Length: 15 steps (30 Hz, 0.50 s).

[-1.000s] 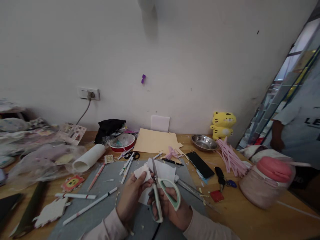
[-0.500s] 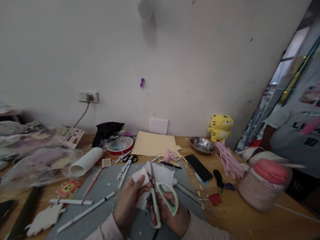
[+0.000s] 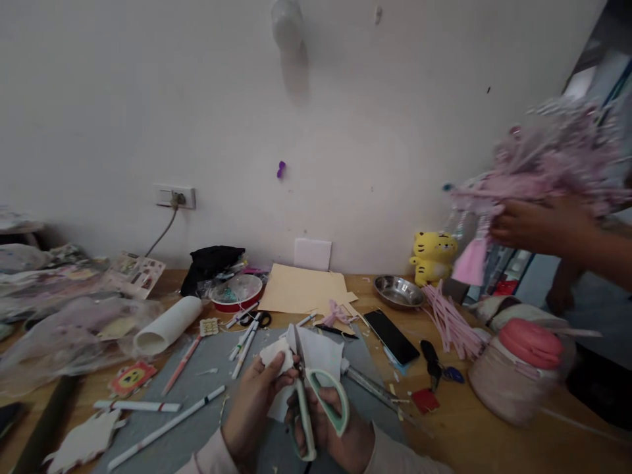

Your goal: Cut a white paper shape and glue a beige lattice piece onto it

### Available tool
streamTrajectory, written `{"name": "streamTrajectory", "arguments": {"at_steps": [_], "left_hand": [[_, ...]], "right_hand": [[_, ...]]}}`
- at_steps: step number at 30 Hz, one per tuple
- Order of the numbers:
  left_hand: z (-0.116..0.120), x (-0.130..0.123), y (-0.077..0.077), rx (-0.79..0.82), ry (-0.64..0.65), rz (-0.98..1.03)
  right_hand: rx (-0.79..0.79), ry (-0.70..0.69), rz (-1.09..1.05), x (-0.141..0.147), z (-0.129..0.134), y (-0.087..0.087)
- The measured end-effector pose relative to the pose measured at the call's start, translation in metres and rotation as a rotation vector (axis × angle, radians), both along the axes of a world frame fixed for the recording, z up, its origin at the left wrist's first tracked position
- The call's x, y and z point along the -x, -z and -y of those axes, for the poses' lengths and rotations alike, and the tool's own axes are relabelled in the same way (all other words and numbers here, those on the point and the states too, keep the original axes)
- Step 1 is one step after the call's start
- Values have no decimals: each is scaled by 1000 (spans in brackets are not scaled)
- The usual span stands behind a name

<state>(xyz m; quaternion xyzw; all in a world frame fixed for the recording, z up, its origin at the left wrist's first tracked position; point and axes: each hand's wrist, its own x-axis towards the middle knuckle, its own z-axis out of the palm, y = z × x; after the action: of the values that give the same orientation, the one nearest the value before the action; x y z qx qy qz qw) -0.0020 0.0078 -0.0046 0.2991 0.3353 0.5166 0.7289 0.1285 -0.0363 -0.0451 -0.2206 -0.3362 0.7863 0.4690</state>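
In the head view, we see print on the card (image 3: 148,275) at far left, too small for us to read. Our left hand (image 3: 253,403) pinches a small white piece (image 3: 276,353), wavy-edged and matte, above the grey mat (image 3: 200,385). Our right hand (image 3: 353,438) grips pale-green-handled scissors (image 3: 305,413), fingers through the loops, blades upright beside the piece's right edge.

Two hands of the wearer, a left hand (image 3: 255,399) and a right hand (image 3: 353,438); two pairs of scissors, green scissors (image 3: 305,421) and black scissors (image 3: 265,320); one held white piece (image 3: 275,354); at least five white markers (image 3: 166,428); one pink pen (image 3: 182,365); one red dish (image 3: 232,307); one metal bowl (image 3: 399,291); one plush tiger (image 3: 434,257); one jar (image 3: 508,378); one white tube (image 3: 172,322).
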Motion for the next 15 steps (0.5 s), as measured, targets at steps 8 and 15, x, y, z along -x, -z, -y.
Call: {"name": "streamTrajectory", "arguments": {"at_steps": [8,15], "left_hand": [[1,0,2,-17,25,-19],[-1,0,2,-44,51,-9]], "right_hand": [[10,7,11,0,0,0],[1,27,11,2,0,0]]}}
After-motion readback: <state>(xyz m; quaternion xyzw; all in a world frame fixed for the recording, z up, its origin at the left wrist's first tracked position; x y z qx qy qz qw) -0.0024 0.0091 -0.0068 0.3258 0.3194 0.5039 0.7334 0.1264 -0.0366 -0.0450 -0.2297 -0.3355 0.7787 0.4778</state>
